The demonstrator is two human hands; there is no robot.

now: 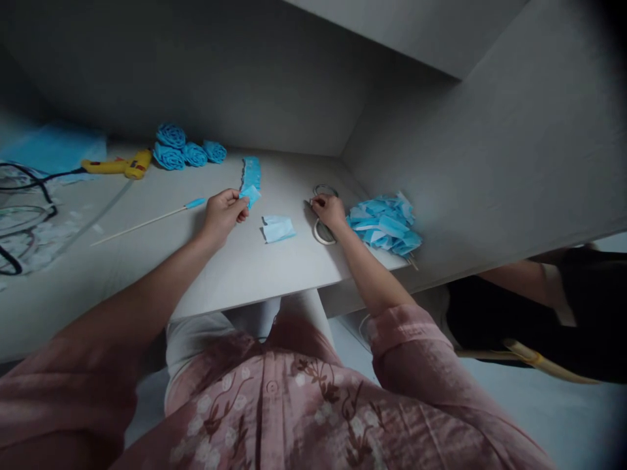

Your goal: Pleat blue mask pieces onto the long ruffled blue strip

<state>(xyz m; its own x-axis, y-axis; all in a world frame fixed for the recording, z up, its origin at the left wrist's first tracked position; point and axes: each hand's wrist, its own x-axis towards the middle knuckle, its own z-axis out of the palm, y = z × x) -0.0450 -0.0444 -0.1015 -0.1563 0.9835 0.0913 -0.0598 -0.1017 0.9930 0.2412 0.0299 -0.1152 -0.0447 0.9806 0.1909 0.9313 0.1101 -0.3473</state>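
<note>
My left hand (223,212) is closed in a pinch on a small blue paper piece (251,194), at the near end of a blue paper strip (251,172) lying on the white table (147,267). My right hand (329,209) rests with curled fingers on a pair of scissors (324,228) with pale ring handles; whether it grips them is unclear. A folded light-blue paper (277,229) lies between the hands. Just right of my right hand sits a heap of cut blue paper pieces (386,224).
Three blue paper roses (183,149) and a yellow glue gun (122,166) lie at the back left, with black cables (24,196) beyond. A thin wooden stick with a blue tip (147,222) lies left of my left hand. Another person's arm (533,281) shows beyond the grey partition.
</note>
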